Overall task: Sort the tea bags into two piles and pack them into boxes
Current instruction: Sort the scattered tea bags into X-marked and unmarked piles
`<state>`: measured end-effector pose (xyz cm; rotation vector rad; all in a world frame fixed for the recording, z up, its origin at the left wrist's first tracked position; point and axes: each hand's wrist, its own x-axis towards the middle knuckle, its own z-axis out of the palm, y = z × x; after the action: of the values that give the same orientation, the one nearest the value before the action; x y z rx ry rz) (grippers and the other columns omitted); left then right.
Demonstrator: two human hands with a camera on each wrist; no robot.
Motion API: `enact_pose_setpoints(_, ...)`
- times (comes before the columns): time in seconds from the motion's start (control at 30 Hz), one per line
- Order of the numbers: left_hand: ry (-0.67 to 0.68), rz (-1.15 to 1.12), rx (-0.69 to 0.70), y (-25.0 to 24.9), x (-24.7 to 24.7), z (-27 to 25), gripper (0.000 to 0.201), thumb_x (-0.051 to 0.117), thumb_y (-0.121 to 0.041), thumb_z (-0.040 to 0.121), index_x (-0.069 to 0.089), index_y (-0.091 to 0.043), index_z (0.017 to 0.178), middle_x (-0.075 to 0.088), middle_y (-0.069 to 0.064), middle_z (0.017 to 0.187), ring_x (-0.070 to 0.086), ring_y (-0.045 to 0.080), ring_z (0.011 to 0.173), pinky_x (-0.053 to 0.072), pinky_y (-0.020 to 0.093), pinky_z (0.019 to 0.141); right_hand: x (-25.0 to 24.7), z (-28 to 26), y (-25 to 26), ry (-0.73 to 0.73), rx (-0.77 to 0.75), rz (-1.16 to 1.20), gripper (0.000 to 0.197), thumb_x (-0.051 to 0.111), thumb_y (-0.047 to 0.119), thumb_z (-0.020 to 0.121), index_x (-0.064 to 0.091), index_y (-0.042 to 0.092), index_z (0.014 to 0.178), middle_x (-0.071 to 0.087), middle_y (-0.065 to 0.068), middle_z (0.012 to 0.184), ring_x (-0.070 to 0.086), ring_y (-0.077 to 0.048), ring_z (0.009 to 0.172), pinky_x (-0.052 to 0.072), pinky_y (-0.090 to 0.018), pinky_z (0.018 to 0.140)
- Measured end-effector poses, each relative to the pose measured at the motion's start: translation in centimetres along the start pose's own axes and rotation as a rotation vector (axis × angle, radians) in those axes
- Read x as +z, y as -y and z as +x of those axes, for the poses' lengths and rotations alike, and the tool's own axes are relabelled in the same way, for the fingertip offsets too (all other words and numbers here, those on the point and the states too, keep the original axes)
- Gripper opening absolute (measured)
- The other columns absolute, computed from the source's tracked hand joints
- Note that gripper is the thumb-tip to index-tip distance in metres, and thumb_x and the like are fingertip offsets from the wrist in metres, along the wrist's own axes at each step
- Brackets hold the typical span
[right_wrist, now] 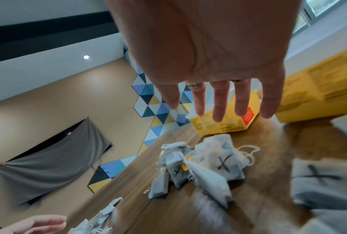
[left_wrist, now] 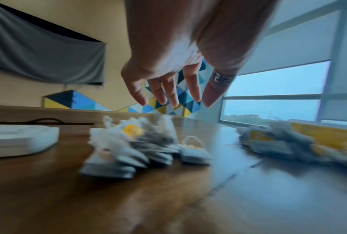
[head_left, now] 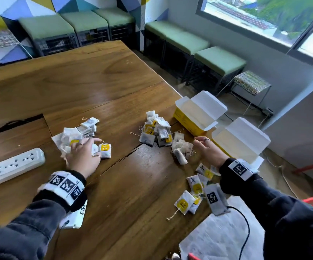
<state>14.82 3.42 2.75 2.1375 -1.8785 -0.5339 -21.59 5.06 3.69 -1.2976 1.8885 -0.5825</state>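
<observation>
Left hand [head_left: 82,154] spread flat over left pile [head_left: 77,133] w/ nothing held, prob. gathering it. Right hand [head_left: 207,149] open too, empty, by the two open boxes [head_left: 193,117] (packing not started).

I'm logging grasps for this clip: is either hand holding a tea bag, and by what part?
Neither: left hand and right hand are open, fingers spread, holding nothing.

The brown wooden worktop [head_left: 114,87] has a smooth, semi-glossy finish with visible grain and window glare. The small white paper tea bags [head_left: 157,132] look thin, matt and crinkled, with cotton-like strings and glossy yellow paper tags. The two open yellow cardboard boxes [head_left: 184,119] are smooth outside, with plain matt white flaps. The long white plastic power strip [head_left: 13,166] is smooth and slightly shiny. The dark sleeves [head_left: 292,212] are soft matt cloth.
</observation>
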Motion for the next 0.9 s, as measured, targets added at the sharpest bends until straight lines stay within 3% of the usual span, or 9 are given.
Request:
enact_pose_setpoints(0.07, 0.064, 0.012, 0.134, -2.8, 0.9, -2.1, 0.036, 0.056, -0.017, 0.085, 0.056, -0.029, 0.118, 0.047, 0.000, 0.135, 0.035, 0.028, 0.125, 0.032, 0.039, 0.099, -1.2, -1.6, -0.7, 0.025, -0.034, -0.046, 0.014, 0.039, 0.030, 0.099, 0.051, 0.023, 0.099, 0.055, 0.003, 0.098, 0.050, -0.019, 0.099, 0.042, -0.033, 0.092)
enact_pose_setpoints(0.2, 0.350, 0.042, 0.315, -7.0, 4.4, -4.8, 0.032, 0.052, -0.025, 0.088, 0.052, -0.031, 0.120, 0.051, -0.005, 0.128, 0.043, 0.020, 0.121, 0.037, 0.036, 0.097, -2.6, -4.0, -3.0, 0.064, -0.027, -0.240, 0.023, 0.046, 0.023, 0.097, 0.057, 0.011, 0.113, 0.058, 0.000, 0.109, 0.054, -0.016, 0.100, 0.043, -0.029, 0.094)
enact_pose_setpoints(0.3, 0.540, -0.007, 0.396, -10.1, 7.3, -6.7, 0.031, 0.055, -0.031, 0.088, 0.052, -0.029, 0.119, 0.057, -0.005, 0.117, 0.054, 0.016, 0.113, 0.042, 0.035, 0.098, -2.5, -5.0, -5.5, 0.142, -0.044, -0.401, 0.021, 0.052, 0.020, 0.093, 0.060, 0.012, 0.111, 0.060, -0.001, 0.104, 0.054, -0.014, 0.089, 0.043, -0.023, 0.080)
enact_pose_setpoints(0.43, 0.643, 0.060, 0.463, -13.7, 10.6, -9.1, 0.055, 0.062, -0.045, 0.082, 0.043, -0.027, 0.130, 0.050, 0.000, 0.127, 0.047, 0.019, 0.120, 0.040, 0.037, 0.101, -1.9, -5.5, -8.9, 0.217, -0.034, -0.534, 0.030, 0.062, 0.026, 0.086, 0.058, 0.017, 0.115, 0.051, -0.007, 0.110, 0.054, -0.023, 0.104, 0.043, -0.029, 0.094)
enact_pose_setpoints(0.53, 0.634, 0.115, 0.497, -15.8, 12.1, -10.1, 0.063, 0.068, -0.040, 0.076, 0.041, -0.028, 0.132, 0.047, 0.002, 0.127, 0.042, 0.021, 0.121, 0.040, 0.037, 0.101, -1.6, -5.6, -10.1, 0.255, -0.069, -0.582, 0.042, 0.068, 0.030, 0.079, 0.053, 0.021, 0.117, 0.044, -0.003, 0.115, 0.047, -0.024, 0.110, 0.041, -0.032, 0.097)
enact_pose_setpoints(0.63, 0.653, 0.089, 0.451, -16.6, 13.1, -10.2, 0.055, 0.070, -0.028, 0.076, 0.045, -0.030, 0.125, 0.056, 0.001, 0.117, 0.045, 0.020, 0.114, 0.040, 0.034, 0.095, -1.7, -5.3, -10.3, 0.295, -0.114, -0.589, 0.043, 0.070, 0.030, 0.077, 0.052, 0.022, 0.115, 0.048, -0.001, 0.116, 0.046, -0.021, 0.110, 0.041, -0.031, 0.096)
enact_pose_setpoints(0.77, 0.641, -0.186, 0.301, -16.4, 12.6, -10.1, 0.041, 0.069, -0.012, 0.076, 0.053, -0.023, 0.112, 0.057, -0.010, 0.080, 0.056, 0.012, 0.085, 0.043, 0.018, 0.076, -2.0, -4.9, -10.5, 0.347, -0.177, -0.585, 0.031, 0.068, 0.028, 0.078, 0.058, 0.015, 0.105, 0.060, -0.004, 0.103, 0.056, -0.023, 0.103, 0.045, -0.028, 0.084)
enact_pose_setpoints(0.83, 0.575, -0.302, 0.228, -15.8, 11.8, -9.8, 0.030, 0.067, -0.011, 0.078, 0.056, -0.024, 0.103, 0.055, -0.015, 0.077, 0.056, 0.008, 0.079, 0.042, 0.014, 0.072, -2.4, -4.9, -10.3, 0.347, -0.220, -0.596, 0.026, 0.065, 0.030, 0.082, 0.061, 0.014, 0.102, 0.061, -0.003, 0.097, 0.058, -0.020, 0.098, 0.044, -0.025, 0.080)
enact_pose_setpoints(0.9, 0.529, -0.488, 0.122, -15.0, 10.9, -9.4, 0.024, 0.065, -0.006, 0.082, 0.058, -0.027, 0.093, 0.059, -0.012, 0.081, 0.057, 0.007, 0.078, 0.045, 0.014, 0.071, -3.0, -4.9, -10.2, 0.326, -0.301, -0.585, 0.021, 0.065, 0.031, 0.083, 0.063, 0.015, 0.096, 0.056, 0.003, 0.086, 0.056, -0.012, 0.086, 0.041, -0.021, 0.075)
